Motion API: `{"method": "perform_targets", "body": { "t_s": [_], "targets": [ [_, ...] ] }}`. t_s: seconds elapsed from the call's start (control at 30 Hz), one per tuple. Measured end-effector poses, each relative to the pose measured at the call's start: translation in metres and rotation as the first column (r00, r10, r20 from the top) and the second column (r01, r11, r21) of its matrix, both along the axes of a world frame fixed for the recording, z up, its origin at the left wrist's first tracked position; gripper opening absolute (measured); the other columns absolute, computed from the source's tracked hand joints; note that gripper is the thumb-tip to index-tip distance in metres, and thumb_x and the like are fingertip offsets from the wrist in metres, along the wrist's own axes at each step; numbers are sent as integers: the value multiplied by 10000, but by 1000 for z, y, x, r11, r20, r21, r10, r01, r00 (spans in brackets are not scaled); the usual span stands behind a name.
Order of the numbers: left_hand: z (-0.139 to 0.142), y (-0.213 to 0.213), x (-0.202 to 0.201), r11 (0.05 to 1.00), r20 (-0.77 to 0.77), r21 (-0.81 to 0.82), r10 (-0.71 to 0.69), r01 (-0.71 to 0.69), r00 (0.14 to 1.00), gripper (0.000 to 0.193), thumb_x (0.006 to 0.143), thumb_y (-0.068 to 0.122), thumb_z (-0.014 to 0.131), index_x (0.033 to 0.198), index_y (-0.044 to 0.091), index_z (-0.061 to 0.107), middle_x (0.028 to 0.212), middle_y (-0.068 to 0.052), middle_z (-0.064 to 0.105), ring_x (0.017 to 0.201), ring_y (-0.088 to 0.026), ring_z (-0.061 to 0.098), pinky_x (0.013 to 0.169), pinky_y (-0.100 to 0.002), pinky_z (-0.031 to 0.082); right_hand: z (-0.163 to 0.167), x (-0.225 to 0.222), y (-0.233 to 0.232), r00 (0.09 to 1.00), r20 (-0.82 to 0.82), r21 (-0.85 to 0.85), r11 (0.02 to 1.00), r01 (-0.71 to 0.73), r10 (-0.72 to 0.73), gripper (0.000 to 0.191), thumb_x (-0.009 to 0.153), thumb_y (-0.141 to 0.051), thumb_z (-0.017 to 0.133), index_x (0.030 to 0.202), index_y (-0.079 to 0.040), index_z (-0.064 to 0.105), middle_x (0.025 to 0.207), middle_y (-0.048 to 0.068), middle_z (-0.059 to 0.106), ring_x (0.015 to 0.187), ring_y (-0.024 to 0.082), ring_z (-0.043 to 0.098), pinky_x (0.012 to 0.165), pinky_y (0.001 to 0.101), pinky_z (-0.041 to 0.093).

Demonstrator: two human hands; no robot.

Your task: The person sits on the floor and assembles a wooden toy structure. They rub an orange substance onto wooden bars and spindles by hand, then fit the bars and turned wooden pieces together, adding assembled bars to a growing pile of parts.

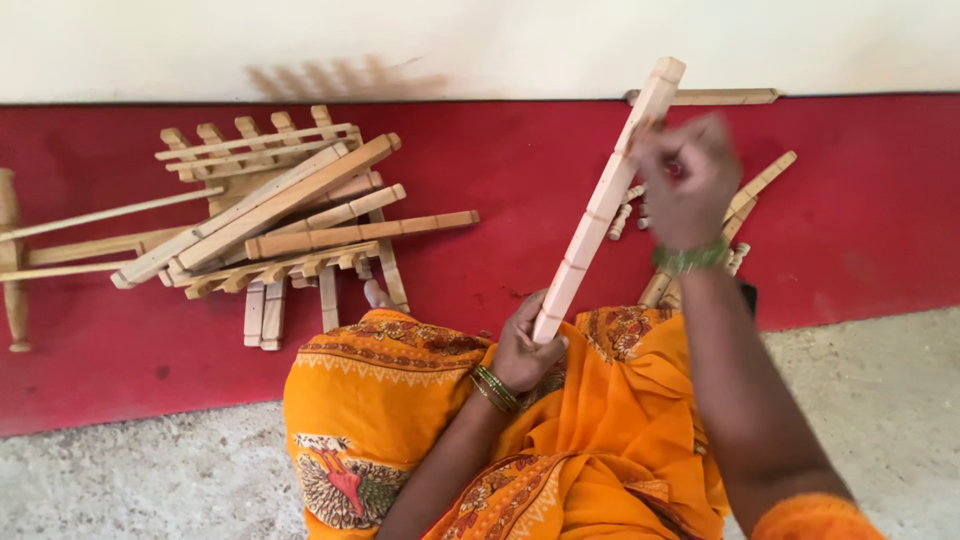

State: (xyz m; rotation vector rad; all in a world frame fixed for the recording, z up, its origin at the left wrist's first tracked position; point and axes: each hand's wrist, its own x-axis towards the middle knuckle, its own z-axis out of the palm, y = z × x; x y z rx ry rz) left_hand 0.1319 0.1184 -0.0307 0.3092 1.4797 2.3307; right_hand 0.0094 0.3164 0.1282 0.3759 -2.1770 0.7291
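My left hand [522,350] grips the low end of a long notched bar [603,200] over my lap, fingers wrapped round it. The bar slants up and away to my right hand [688,180], which is blurred against its upper part and closed around something small; I cannot tell what, nor whether it also clasps the bar. The bar looks like pale, stiff wood, light enough to hold by one end, though I judge it would swing less if held nearer the middle; the notched edges give a fair grip. Just beyond my right hand lie small turned pegs [625,212] and a few slats [758,190]. Well off to the left of my left hand sits a pile [290,215] of wooden slats and racks on the red mat [850,220]. No packages, labels or signs show anywhere.
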Motion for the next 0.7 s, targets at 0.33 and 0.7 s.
{"method": "perform_targets", "body": {
  "t_s": [0.33,0.7],
  "targets": [
    [1,-4,-13,993,-182,-118,-41,20,983,469,892,-24,634,1340,112,613,1136,-14,697,971,-97,688,804,-259,628,-91,141,-74,932,189,120,934,-335,310,57,905,-136,715,917,-83,698,825,12,566,636,103,513,475,227,468],
    [18,-12,0,999,-127,-48,-16,10,992,710,797,-88,637,1477,51,488,1353,-84,595,1172,-129,603,962,-270,518,21,2,15,999,-42,-197,980,-41,33,130,1069,-98,739,948,-61,709,991,94,608,763,115,704,564,214,602]
  ]
}}
